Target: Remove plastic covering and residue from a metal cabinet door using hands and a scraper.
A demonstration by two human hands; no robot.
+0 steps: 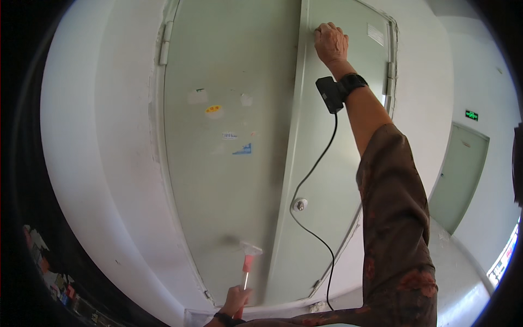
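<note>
My right hand is raised high against the upper part of the right door leaf, its fingers curled; whether anything lies under them is hidden. A black device is strapped to that wrist, with a cable hanging down from it. Low down, my left hand grips the red and silver handle of a scraper, whose pale head points upward in front of the left door leaf. Torn stickers and a blue sticker are on the left leaf. A round lock is on the right leaf.
White walls flank the metal double door. Further right are another green door and a lit green exit sign. A pale floor runs along at the lower right. Mixed small items lie in the dark lower left.
</note>
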